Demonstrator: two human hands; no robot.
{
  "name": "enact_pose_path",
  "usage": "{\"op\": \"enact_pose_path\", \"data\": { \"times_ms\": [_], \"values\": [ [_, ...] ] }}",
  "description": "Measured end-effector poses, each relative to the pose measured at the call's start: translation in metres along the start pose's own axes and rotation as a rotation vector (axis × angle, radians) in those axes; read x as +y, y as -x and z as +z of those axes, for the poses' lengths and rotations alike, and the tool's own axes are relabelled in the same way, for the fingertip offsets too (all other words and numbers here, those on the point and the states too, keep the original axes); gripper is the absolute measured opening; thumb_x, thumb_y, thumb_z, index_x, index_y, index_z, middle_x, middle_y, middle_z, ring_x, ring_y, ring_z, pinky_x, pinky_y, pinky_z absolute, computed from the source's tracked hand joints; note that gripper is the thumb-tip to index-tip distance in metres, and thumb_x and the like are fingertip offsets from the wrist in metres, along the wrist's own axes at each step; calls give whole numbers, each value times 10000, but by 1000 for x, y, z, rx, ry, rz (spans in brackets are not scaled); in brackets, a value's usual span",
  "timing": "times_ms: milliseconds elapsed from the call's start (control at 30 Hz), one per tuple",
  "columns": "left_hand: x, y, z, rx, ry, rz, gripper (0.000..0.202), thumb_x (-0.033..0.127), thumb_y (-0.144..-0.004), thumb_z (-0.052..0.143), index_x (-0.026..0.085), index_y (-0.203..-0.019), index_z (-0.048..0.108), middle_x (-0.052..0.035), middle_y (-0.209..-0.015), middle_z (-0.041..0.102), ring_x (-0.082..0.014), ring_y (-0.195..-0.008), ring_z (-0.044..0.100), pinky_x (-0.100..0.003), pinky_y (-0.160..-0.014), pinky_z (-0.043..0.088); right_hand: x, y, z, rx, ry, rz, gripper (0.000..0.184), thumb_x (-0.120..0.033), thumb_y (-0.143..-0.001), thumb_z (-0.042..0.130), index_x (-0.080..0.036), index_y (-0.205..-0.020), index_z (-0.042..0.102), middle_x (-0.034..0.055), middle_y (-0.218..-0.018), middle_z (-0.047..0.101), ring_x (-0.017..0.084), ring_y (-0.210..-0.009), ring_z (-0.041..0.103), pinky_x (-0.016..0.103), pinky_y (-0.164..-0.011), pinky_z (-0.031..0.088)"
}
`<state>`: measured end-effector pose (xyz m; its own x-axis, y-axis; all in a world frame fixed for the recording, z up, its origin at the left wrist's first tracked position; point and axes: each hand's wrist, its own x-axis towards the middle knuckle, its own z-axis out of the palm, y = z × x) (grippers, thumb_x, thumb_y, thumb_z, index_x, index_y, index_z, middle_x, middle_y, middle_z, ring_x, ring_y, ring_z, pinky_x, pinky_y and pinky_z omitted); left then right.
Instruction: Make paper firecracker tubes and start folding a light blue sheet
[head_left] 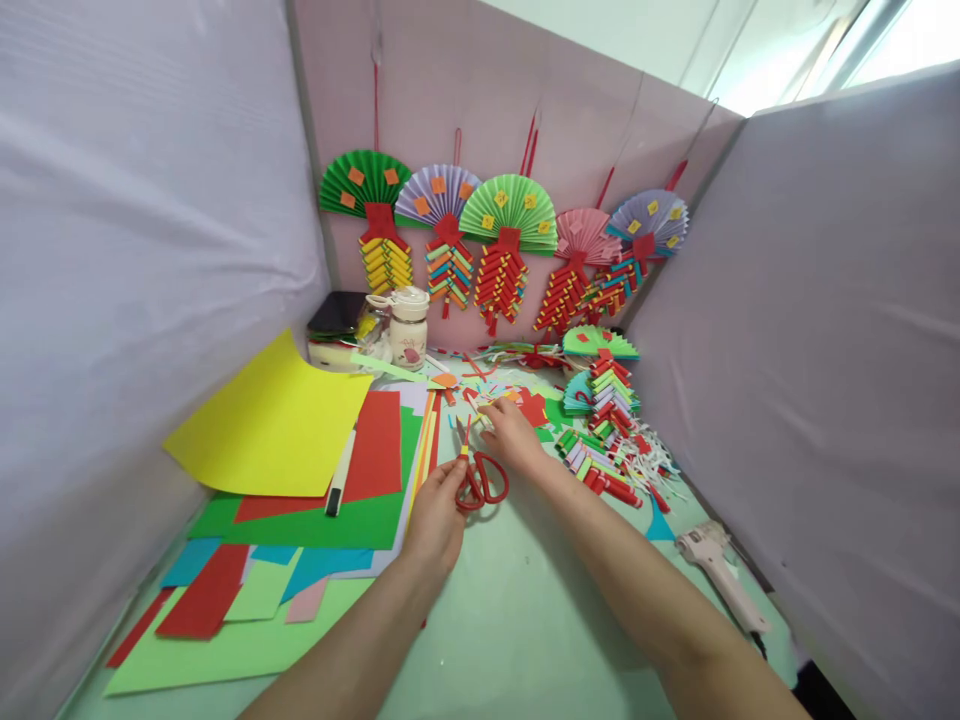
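My left hand (437, 517) rests on the pale green table (517, 620) with its fingertips pinched on the handle of the red scissors (480, 482), which lie on the table pointing away from me. My right hand (510, 432) reaches just beyond the scissors, fingers curled around small paper scraps (480, 412) that I cannot name. Long yellow and orange paper strips (426, 445) lie to the left of both hands.
Sheets of coloured paper (300, 470) and a marker pen (340, 475) cover the left side. Rolled paper pieces (600, 465) pile at the right, a glue gun (716, 570) nearer me. A jar (409, 328) stands at the back. Paper fan decorations (502, 215) hang on the partition.
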<state>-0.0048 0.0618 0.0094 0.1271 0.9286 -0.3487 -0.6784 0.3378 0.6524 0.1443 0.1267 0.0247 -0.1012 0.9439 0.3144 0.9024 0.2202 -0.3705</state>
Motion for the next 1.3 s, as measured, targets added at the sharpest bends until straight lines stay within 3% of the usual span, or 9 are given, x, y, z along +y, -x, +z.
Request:
{"op": "enact_pose_path", "data": {
  "times_ms": [133, 200, 300, 433, 600, 733, 867, 1133, 1300],
  "values": [
    [1, 0, 1, 12, 30, 15, 177, 216, -721, 763, 164, -843, 646, 0, -797, 665, -88, -654, 607, -213, -624, 492, 1, -30, 15, -9, 35, -15, 176, -139, -825, 539, -199, -887, 692, 94, -1005, 621, 223, -996, 524, 303, -854, 396],
    [1, 0, 0, 17, 54, 42, 196, 226, -715, 769, 167, -858, 649, -6, -820, 670, -95, -686, 616, -218, -644, 495, 3, -49, 16, 22, 34, 6, 186, -159, -851, 508, -183, -796, 684, 102, -942, 624, 228, -964, 527, 307, -833, 392],
    [3, 0, 0, 49, 76, 87, 237, 245, -693, 785, 176, -874, 649, -5, -854, 674, -100, -723, 619, -213, -651, 483, 3, -79, 8, 111, -1, 36, 262, -172, -896, 423, -158, -850, 680, 118, -968, 614, 226, -950, 533, 314, -836, 384],
    [5, 1, 0, 92, 65, 119, 262, 292, -679, 793, 189, -864, 638, 15, -861, 664, -94, -725, 602, -207, -630, 457, -10, -111, 2, 199, -103, -2, 349, -204, -953, 317, -142, -1108, 624, 127, -1112, 600, 196, -1042, 523, 293, -906, 367],
    [6, 1, -1, 93, 64, 142, 278, 316, -683, 793, 192, -874, 633, 10, -901, 654, -94, -764, 591, -201, -633, 447, -27, -113, 19, 11, -240, -159, 283, -121, -839, 535, -203, -1066, 682, 51, -1101, 679, 161, -1010, 600, 247, -883, 420],
    [5, -1, -2, 94, 89, 129, 282, 301, -672, 802, 185, -870, 637, -2, -907, 660, -97, -784, 596, -200, -666, 460, -20, -94, 20, -73, -291, -161, 305, -88, -824, 542, -208, -1059, 696, 36, -1067, 711, 156, -979, 642, 254, -872, 454],
    [5, -1, 0, 83, 96, 111, 263, 258, -660, 803, 174, -857, 650, -11, -900, 665, -103, -775, 607, -200, -659, 473, -6, -58, -3, -74, -277, -55, 217, -164, -859, 535, -185, -989, 707, 51, -972, 731, 173, -882, 667, 277, -805, 482],
    [4, 2, 2, 15, -37, 39, 192, 199, -705, 741, 150, -870, 657, -39, -866, 676, -125, -749, 627, -224, -629, 501, -9, 67, -49, -112, -125, 175, 179, -226, -872, 538, -189, -947, 697, 50, -921, 723, 185, -834, 653, 274, -741, 448],
    [3, 4, 3, -48, -176, 5, 245, 231, -664, 768, 149, -862, 649, -33, -839, 684, -124, -732, 625, -224, -627, 498, 25, 135, -68, 8, 32, 428, 203, -224, -873, 545, -169, -1033, 656, 79, -1021, 688, 211, -926, 626, 285, -779, 426]
  ]
}}
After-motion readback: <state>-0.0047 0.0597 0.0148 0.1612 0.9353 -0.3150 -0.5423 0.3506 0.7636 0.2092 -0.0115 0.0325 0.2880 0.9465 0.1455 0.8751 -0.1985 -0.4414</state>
